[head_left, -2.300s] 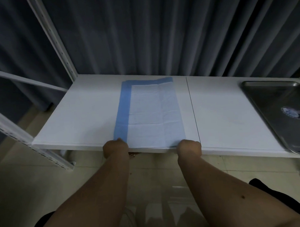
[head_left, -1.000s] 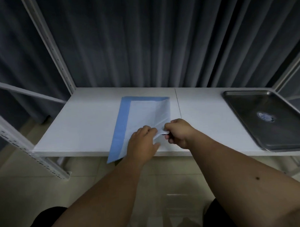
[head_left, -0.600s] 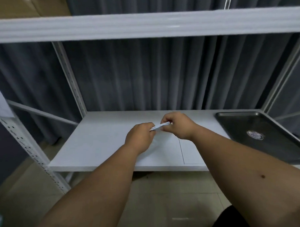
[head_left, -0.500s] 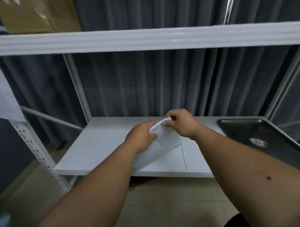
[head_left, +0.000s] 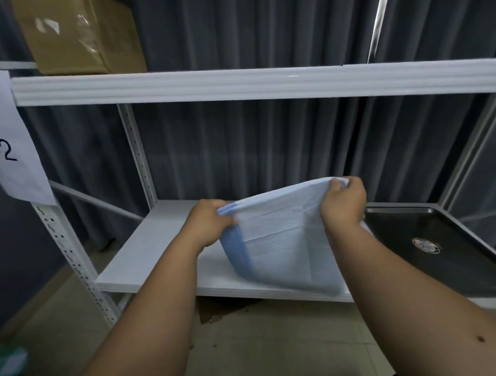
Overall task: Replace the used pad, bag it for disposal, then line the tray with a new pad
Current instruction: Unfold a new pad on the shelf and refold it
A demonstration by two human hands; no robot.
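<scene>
A white pad with a blue border [head_left: 282, 243] hangs in the air above the white shelf [head_left: 159, 252], partly unfolded and drooping down to the shelf's front edge. My left hand [head_left: 208, 225] grips its upper left corner. My right hand [head_left: 344, 202] pinches the upper right corner, held a little higher. A dark metal tray [head_left: 411, 227] with a round sticker [head_left: 425, 245] lies on the shelf to the right of the pad.
A white shelf beam [head_left: 265, 81] crosses overhead, with a cardboard box [head_left: 78, 33] on the upper level at left. A paper label [head_left: 12, 142] hangs on the left upright. Dark curtains stand behind the rack. Bare floor lies below.
The pad lay flat on the shelf, then both hands folded it and lifted it. Now my hands have moved apart and the pad is spreading open in the air.
</scene>
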